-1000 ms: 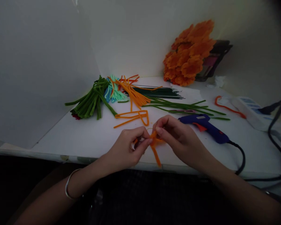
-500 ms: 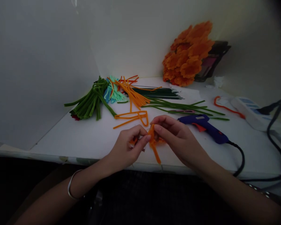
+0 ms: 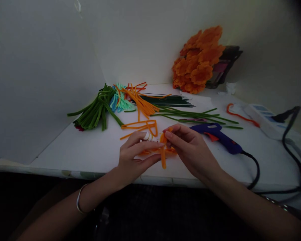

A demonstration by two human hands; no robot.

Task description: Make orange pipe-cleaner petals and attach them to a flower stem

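Observation:
Over the table's front part, my right hand [image 3: 188, 142] pinches a folded, fuzzy orange pipe cleaner [image 3: 163, 160] between thumb and fingertips. One straight end of it hangs down. My left hand [image 3: 135, 152] is beside it on the left, thumb and index finger apart, the index fingertip touching the orange piece. Something white shows at its other fingertips. More orange fuzzy pieces [image 3: 171, 152] show behind and below the hands, partly hidden. Just beyond are bent orange pipe cleaners [image 3: 137, 126] on the white table [image 3: 97, 147].
A blue glue gun [image 3: 215, 134] with a black cord lies to the right, near a white power strip [image 3: 264, 120]. Green pipe cleaners [image 3: 94, 112], an orange bundle [image 3: 142, 102] and dark stems [image 3: 170, 100] lie behind. Orange fuzzy flowers [image 3: 198, 62] stand at the back right.
My left thumb and index finger have parted from their pinch on the orange pipe cleaner. Its hanging end has become more upright. My right hand still pinches it; the view has shifted slightly.

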